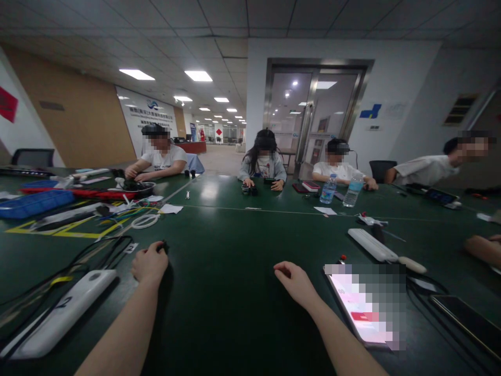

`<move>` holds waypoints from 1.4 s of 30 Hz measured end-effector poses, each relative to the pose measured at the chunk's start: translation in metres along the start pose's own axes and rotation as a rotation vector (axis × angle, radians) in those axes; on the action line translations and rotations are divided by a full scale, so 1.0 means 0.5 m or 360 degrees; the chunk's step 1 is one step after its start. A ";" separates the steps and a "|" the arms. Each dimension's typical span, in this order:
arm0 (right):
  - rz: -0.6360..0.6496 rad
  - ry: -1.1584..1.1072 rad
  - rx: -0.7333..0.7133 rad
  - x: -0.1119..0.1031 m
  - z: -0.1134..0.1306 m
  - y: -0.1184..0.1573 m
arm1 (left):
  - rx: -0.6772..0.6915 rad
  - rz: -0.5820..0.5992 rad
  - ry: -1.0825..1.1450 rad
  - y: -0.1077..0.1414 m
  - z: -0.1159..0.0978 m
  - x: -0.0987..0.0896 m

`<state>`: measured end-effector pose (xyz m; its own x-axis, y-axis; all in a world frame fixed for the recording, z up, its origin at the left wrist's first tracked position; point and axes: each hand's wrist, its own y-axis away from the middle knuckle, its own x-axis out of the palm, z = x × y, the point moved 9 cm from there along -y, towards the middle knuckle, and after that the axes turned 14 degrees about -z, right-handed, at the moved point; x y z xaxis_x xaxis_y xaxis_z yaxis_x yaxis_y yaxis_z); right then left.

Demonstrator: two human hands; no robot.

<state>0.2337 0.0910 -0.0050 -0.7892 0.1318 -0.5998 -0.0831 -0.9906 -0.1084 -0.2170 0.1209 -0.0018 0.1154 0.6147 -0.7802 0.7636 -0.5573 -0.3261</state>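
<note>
Left hand [150,265] curled nearly shut, seems to pinch a small black part [165,247] against the green surface [230,261], away from the clutter. Right hand [295,282] empty, fingers loosely curled, resting just beside a phone [362,308] near the right edge, probably kept within reach. White case [58,313] with black cables [97,256] lies toward the near left corner.

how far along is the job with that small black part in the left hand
Nothing visibly finished lies nearby. In hand: the left hand pinches the small black part; the right hand hovers empty beside a phone. Still left: the white device and its black cables lie untouched.
</note>
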 end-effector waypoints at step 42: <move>0.0002 0.0014 -0.0006 0.006 -0.012 -0.007 | -0.0051 -0.0089 -0.0098 0.000 0.005 -0.006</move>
<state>0.2355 0.0951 -0.0113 -0.7839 0.1306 -0.6070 -0.0795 -0.9907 -0.1106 -0.2192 0.1178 -0.0009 0.0334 0.6086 -0.7928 0.7877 -0.5043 -0.3539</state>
